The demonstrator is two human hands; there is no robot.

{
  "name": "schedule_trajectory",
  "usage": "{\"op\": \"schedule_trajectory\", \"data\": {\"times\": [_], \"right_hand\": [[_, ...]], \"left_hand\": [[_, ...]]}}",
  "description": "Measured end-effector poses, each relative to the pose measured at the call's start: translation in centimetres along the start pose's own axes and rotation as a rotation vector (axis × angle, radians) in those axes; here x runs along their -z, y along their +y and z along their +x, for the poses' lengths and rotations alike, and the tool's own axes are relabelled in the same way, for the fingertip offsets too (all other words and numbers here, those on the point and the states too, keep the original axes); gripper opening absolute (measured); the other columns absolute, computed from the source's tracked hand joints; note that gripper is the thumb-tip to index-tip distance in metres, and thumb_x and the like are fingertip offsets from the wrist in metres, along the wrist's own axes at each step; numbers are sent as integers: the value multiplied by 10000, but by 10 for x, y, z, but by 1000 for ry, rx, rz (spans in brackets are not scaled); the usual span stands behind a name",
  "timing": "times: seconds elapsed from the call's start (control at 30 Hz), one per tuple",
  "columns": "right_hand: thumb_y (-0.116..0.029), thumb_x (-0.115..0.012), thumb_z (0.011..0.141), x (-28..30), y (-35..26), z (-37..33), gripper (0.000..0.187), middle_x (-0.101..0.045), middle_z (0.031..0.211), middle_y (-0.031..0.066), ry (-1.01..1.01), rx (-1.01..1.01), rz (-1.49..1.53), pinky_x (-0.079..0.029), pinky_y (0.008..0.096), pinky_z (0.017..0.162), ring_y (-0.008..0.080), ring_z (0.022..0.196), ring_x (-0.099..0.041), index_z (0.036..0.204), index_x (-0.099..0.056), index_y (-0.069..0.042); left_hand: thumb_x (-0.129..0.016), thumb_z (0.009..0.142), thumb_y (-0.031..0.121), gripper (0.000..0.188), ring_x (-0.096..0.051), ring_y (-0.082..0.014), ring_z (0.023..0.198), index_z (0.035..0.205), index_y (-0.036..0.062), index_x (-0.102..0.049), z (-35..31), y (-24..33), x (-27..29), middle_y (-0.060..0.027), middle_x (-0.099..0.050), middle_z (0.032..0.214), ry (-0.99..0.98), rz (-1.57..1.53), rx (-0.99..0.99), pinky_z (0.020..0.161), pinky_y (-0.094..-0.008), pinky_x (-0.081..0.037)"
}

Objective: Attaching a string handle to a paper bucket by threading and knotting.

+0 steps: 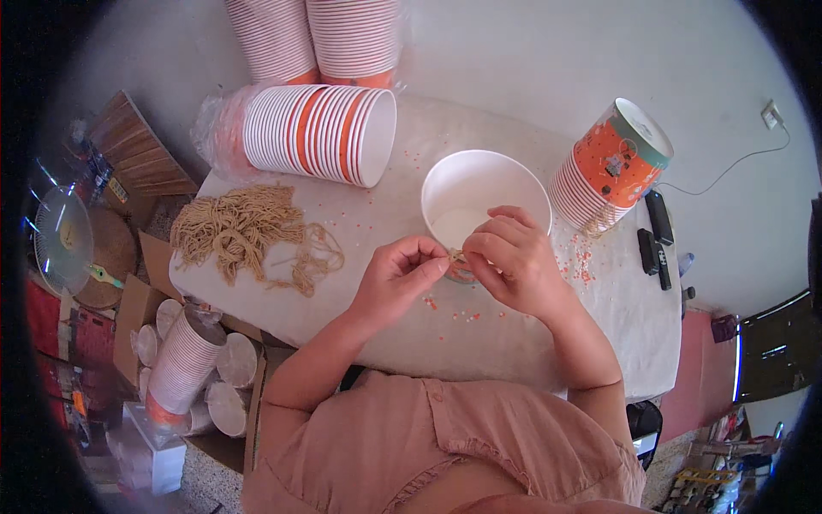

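Head view, person seated at a table covered with a pale cloth.

Left hand: fingers curled in, thumb and forefinger pinched on a short piece of tan string at the near rim of a white paper cup. Right hand: fingers bent, tips pinched on the same string from the other side. The 2 hands meet at the string, fingertips almost touching. How the string attaches to the cup cannot be told; the hands cover that spot.

The white paper cup stands upright with its mouth up, near the middle of the table, just beyond the hands. Its inside looks bare.

Left of the cup, well apart: a heap of tan string pieces lies loose on the cloth. Behind it a sleeve of stacked orange-and-white cups lies on its side, mouth toward the right, partly in clear plastic wrap. 2 more stacks stand at the far edge. To the right of the white cup, a tilted stack of orange cups rests bottom up. Small orange specks are scattered on the cloth near the right hand. 2 dark remote-like bars lie at the right edge.

Below the table on the left: another cup stack in a cardboard box.
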State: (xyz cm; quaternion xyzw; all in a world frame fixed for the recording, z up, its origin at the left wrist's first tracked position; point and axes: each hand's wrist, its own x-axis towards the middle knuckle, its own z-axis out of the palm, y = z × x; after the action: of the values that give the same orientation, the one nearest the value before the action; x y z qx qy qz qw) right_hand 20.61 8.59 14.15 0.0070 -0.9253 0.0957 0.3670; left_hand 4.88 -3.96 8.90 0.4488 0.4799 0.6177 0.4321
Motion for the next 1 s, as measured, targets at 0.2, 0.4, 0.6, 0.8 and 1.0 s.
{"op": "schedule_trajectory", "data": {"times": [0.2,0.4,0.6,0.8,1.0], "right_hand": [[-109,-720,738,1,0,1,145,-606,764,82,-13,-2,17,-485,421,811,271,739,-614,791,-599,-47],[-93,-714,736,0,0,-2,149,-609,775,95,5,-61,80,-483,406,786,288,738,-612,834,-617,-37],[-73,-694,739,-3,-4,0,146,-616,806,101,-91,-103,178,-475,403,747,306,762,-607,859,-622,-31],[-59,-687,735,-4,-2,-1,121,-611,808,101,-103,-63,201,-477,406,753,303,785,-605,832,-618,-32],[-54,-688,733,-1,-4,1,106,-602,786,108,-67,-71,207,-479,405,757,308,769,-605,802,-614,-23]], "left_hand": [[-607,926,121,99,-472,-10,638,936,22,-608,-1,-1,1,50,-563,754,-4,-21,7,551,-185,-389],[-615,907,120,83,-440,-24,613,926,41,-602,-1,0,-2,57,-525,715,21,-16,-2,527,-196,-355],[-611,909,118,85,-439,-23,624,945,41,-604,-2,-2,-1,60,-530,734,15,-3,9,542,-192,-358],[-598,925,98,84,-509,-7,696,944,18,-612,-2,-5,2,31,-608,818,-2,12,3,589,-183,-413],[-602,923,97,87,-520,-12,705,955,16,-612,-2,-4,3,23,-615,829,-23,22,-9,599,-183,-424]]}}
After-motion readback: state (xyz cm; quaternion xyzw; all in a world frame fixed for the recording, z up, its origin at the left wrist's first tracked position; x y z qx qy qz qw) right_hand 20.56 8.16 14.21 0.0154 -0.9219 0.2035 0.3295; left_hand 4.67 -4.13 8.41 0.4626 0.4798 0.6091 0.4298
